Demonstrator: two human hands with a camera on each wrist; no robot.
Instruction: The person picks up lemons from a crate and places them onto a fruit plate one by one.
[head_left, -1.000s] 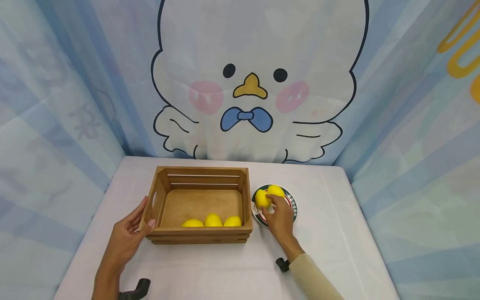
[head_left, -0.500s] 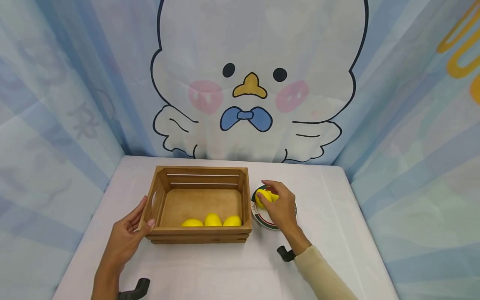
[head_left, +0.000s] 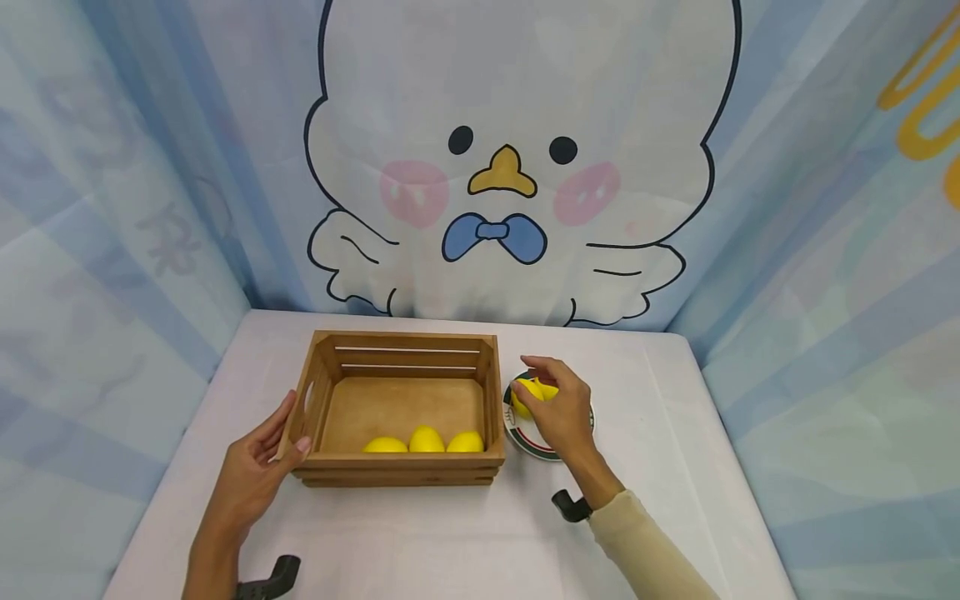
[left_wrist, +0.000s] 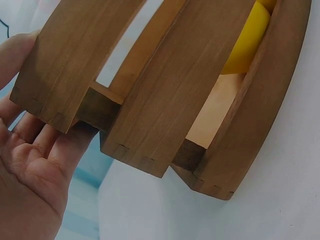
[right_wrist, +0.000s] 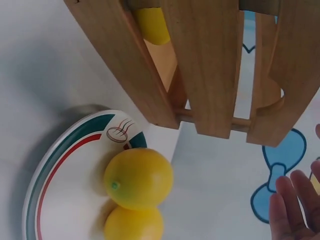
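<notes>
My left hand [head_left: 253, 477] grips the left end of a slatted wooden crate [head_left: 397, 471], thumb over the front corner and fingers behind the end board. Through a gap between slats, the left wrist view shows a yellow lemon [left_wrist: 245, 45]. Several lemons [head_left: 427, 440] lie along the crate's front wall inside. My right hand [head_left: 564, 412] hovers over a plate [head_left: 536, 442] to the right of the crate. Two lemons [right_wrist: 138, 178] sit side by side on that plate. In the right wrist view, the right fingers [right_wrist: 282, 210] are spread and apart from both lemons.
A white cloth covers the table [head_left: 420, 542]. Behind it hangs a curtain [head_left: 495, 292] with a cartoon bird, and more curtains flank both sides. The plate stands close beside the crate's right end. Dark camera mounts [head_left: 272, 579] are on both wrists.
My right hand has lifted off the left lemon on the plate and shifted slightly up and right. The lemons stay on the plate. My left hand and the crate have not visibly moved.
</notes>
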